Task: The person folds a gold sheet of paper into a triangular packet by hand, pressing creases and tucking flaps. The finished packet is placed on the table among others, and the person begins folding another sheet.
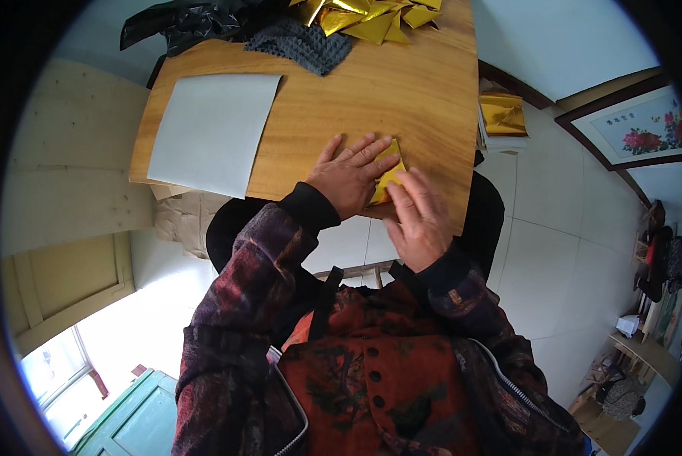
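A small folded piece of gold foil paper (390, 156) lies near the front edge of the wooden table, partly hidden by both hands. Across its left part my left hand (348, 176) rests flat, palm down and fingers stretched out. My right hand (421, 220) is at the paper's near right side, its bent fingertips on the foil and the thumb lower, by the table edge. What lies under the right fingertips is hidden.
On the wooden table (341, 106) lie a grey sheet (212, 129), a dark grey textured cloth (303, 45), a black plastic bag (189, 26) and several folded gold pieces (371, 26). Beyond its right edge sits a stack with gold sheets (502, 114). A framed flower picture (637, 125) leans further right.
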`<state>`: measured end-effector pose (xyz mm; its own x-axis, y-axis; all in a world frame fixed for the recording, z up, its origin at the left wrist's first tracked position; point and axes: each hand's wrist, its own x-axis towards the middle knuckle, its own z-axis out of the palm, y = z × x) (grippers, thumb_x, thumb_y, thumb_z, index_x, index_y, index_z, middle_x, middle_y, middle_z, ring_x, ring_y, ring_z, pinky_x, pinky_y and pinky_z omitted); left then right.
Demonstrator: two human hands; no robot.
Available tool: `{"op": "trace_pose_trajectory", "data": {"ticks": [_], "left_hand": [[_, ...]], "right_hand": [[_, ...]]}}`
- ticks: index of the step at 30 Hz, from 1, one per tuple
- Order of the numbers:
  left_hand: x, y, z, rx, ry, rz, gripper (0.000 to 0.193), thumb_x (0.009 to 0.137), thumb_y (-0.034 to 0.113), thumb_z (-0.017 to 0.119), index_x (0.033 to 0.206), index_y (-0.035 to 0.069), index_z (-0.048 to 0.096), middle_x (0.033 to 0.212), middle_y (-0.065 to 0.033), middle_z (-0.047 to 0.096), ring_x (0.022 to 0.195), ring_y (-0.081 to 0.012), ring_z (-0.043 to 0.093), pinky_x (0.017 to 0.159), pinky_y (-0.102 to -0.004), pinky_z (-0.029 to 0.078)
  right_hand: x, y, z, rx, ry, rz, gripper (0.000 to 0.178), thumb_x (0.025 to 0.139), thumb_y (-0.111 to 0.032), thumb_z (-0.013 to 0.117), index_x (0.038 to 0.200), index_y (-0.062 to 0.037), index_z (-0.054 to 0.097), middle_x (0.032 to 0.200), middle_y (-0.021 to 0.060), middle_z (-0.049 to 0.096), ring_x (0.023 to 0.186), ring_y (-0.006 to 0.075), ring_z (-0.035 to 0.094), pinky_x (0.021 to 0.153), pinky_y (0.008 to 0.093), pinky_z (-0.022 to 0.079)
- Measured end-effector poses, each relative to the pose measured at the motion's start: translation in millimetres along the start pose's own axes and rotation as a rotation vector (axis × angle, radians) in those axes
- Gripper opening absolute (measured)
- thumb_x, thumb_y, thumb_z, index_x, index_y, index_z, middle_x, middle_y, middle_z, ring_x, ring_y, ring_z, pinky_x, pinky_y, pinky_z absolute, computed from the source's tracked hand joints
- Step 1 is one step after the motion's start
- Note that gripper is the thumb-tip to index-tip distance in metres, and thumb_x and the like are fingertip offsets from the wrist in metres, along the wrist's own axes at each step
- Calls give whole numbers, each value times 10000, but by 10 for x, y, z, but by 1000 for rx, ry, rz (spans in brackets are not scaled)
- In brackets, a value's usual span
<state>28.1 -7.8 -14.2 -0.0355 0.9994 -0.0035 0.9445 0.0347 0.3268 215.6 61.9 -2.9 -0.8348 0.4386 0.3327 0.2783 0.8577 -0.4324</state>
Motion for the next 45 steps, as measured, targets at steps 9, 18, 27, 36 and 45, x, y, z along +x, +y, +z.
{"op": "trace_pose_trajectory", "data": {"ticks": [9,18,27,36,45], "left_hand": [[1,-21,32,41,29,33,545,929,178,501,1458,242,387,1557,-14,304,1440,-218,270,1162,-518,142],[1,-24,35,55,14,28,553,929,180,494,1465,244,376,1561,-15,297,1448,-209,255,1164,-517,137],[6,-11,14,52,-29,12,556,929,180,487,1470,243,370,1573,-9,270,1458,-197,230,1167,-521,121],[3,-20,-2,19,-31,27,580,910,245,534,1468,237,377,1572,-17,274,1460,-211,228,1163,-524,110],[5,-26,-11,24,-29,40,619,891,315,579,1470,233,375,1574,-17,269,1459,-212,228,1164,-514,107]], "right_hand": [[-133,54,121,-72,-168,-94,743,714,-184,785,1369,-57,456,1462,101,401,1387,285,336,1101,477,308],[-148,66,133,-81,-191,-102,776,710,-155,779,1404,-103,435,1479,114,385,1399,302,318,1111,486,294],[-168,96,188,-90,-137,-138,764,667,-93,765,1378,-157,490,1478,147,383,1379,335,351,1089,514,314],[-185,113,215,-115,-123,-152,726,690,-78,737,1369,-195,508,1475,149,386,1381,334,349,1086,524,313],[-176,97,204,-159,-138,-143,665,709,-74,713,1335,-228,548,1472,144,391,1380,324,351,1086,503,318]]}}
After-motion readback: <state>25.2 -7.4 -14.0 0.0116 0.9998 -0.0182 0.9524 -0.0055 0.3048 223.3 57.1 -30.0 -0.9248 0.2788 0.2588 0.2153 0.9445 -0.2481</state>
